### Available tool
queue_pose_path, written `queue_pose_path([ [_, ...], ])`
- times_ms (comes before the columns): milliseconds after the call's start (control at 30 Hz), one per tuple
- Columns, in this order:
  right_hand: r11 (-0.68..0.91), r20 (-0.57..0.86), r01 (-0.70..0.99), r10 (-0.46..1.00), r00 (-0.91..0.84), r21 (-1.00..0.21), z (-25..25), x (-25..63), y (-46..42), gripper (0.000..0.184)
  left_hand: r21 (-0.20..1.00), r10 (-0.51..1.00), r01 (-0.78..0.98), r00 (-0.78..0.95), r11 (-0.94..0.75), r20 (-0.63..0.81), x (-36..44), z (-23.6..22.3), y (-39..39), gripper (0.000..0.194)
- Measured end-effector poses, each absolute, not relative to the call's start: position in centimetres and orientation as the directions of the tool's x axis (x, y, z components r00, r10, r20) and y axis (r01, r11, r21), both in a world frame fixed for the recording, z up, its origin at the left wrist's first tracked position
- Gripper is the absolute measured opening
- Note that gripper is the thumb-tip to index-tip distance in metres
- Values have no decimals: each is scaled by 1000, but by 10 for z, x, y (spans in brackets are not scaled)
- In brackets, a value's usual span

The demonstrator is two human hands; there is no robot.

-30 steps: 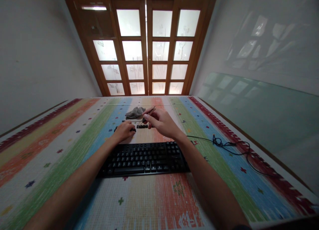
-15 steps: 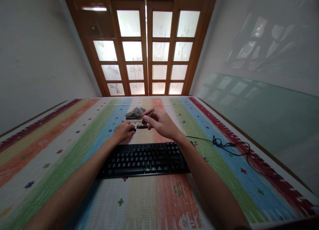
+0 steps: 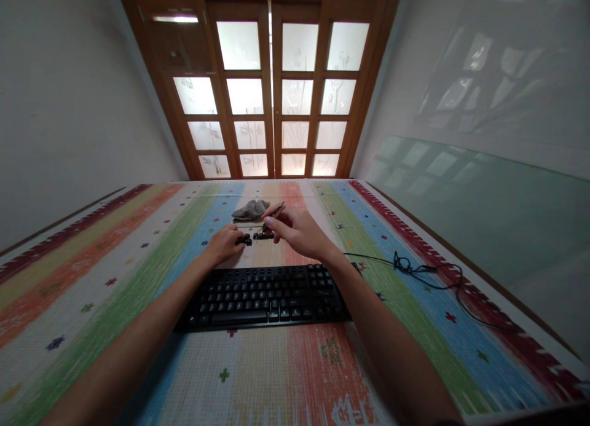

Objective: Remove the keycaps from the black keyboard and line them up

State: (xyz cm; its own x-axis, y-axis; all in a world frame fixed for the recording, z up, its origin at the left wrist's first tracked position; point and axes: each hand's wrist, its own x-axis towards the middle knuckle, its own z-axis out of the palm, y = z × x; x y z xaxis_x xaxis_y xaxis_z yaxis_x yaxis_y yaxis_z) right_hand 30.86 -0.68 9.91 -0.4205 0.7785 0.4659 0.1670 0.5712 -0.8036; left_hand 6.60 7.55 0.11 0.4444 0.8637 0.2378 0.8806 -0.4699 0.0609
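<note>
A black keyboard (image 3: 258, 294) lies on the striped cloth, below both my hands. Beyond its back edge, my left hand (image 3: 225, 244) rests low with curled fingers closed at a small cluster of black keycaps (image 3: 246, 240). Another short row of black keycaps (image 3: 263, 235) sits just to the right. Over that row, my right hand (image 3: 298, 230) pinches a slim, brownish, stick-like tool (image 3: 278, 210). The tool's lower end points down and left toward the keycaps, and its exact kind is too small to make out. My right forearm covers the keyboard's right end.
Behind the hands lies a crumpled grey cloth (image 3: 251, 209). A black cable (image 3: 424, 268) runs from the keyboard to the right with a tangle in it. The striped tablecloth (image 3: 152, 278) covers the table. Wooden doors (image 3: 270, 94) with glass panes stand beyond.
My left hand has shifted very slightly, and more of the keycaps by its fingertips shows. My right hand stays almost in place, its tool tilted a little differently.
</note>
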Motion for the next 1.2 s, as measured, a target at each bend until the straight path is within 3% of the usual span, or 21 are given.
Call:
queue_pose_path([
  [633, 583, 470, 177, 770, -432, -793, 100, 308, -8, 20, -58, 842, 858, 512, -510, 168, 71, 6, 78, 19],
  [1033, 570, 450, 180, 773, -446, -801, 101, 308, -9, 20, -41, 820, 840, 537, -541, 200, 67, 4, 76, 18],
  [1200, 574, 447, 201, 775, -447, -794, 101, 308, -9, 21, -8, 790, 817, 561, -577, 248, 65, 3, 77, 28],
])
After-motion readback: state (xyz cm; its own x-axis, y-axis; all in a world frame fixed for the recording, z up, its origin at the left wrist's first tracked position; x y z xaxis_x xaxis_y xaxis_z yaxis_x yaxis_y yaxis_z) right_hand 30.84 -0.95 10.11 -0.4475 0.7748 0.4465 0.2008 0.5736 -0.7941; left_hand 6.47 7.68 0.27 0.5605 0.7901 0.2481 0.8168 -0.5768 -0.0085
